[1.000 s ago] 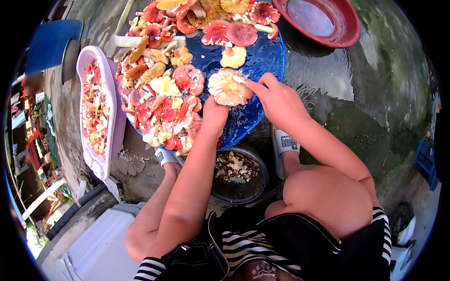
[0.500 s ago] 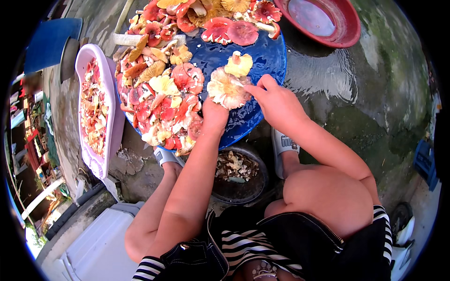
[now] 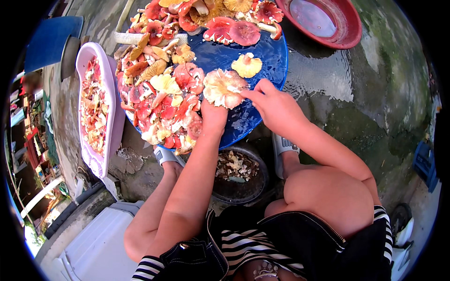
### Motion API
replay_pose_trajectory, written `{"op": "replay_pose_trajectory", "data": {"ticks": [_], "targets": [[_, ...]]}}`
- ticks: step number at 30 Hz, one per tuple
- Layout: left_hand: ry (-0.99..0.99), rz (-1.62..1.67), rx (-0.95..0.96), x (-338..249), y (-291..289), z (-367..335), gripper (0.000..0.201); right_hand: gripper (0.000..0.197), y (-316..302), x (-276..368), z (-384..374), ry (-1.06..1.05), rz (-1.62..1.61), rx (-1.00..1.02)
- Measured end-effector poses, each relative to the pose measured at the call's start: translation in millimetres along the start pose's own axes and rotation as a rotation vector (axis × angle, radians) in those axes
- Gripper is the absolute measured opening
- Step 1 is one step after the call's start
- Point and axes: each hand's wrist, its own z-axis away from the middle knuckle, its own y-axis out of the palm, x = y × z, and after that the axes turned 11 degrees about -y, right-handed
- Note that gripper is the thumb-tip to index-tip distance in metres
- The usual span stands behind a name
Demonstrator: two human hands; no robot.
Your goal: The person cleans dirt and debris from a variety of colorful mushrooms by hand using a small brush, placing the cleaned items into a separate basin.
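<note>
A large pale mushroom (image 3: 224,88) with frilled gills is held over the blue round tray (image 3: 218,58). My left hand (image 3: 213,116) is closed on it from below, most of the fingers hidden under the cap. At the cap's right side my right hand (image 3: 272,104) pinches, thumb and forefinger together at its pale stem or rim; which of the two I cannot make out. Just beyond lies a small yellow mushroom (image 3: 247,65), gills up. Many red-capped mushrooms (image 3: 164,110) crowd the tray's left side, and more lie along its far part.
A pink tub (image 3: 112,100) of mushroom pieces stands at the left. Between my feet sits a dark basin (image 3: 234,194) with scraps in it. A red basin (image 3: 349,35) is at the far right on wet concrete (image 3: 328,122). A grey lidded box (image 3: 96,239) stands near left.
The large mushroom has shifted slightly left and its cap has turned, so the stem shows less. My right hand has moved slightly left with it.
</note>
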Motion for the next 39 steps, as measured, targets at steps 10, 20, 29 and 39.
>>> {"op": "replay_pose_trajectory", "data": {"ticks": [10, 20, 29, 39], "targets": [[-0.291, 0.117, 0.173, -33, -3, 13, 0.028, 0.03, 3, -15, 4, 0.089, -0.45, -0.281], [-0.485, 0.598, 0.295, -64, -11, 34, 0.035, 0.024, 6, -13, 7, 0.139, -0.754, -0.379], [-0.219, 0.408, 0.304, -85, -4, 48, 0.037, 0.02, -1, -16, 11, 0.189, -0.889, -0.46], [0.195, 0.269, -0.125, -112, -101, 43, 0.046, 0.02, 7, -23, 14, 0.242, -0.999, -0.477]]}}
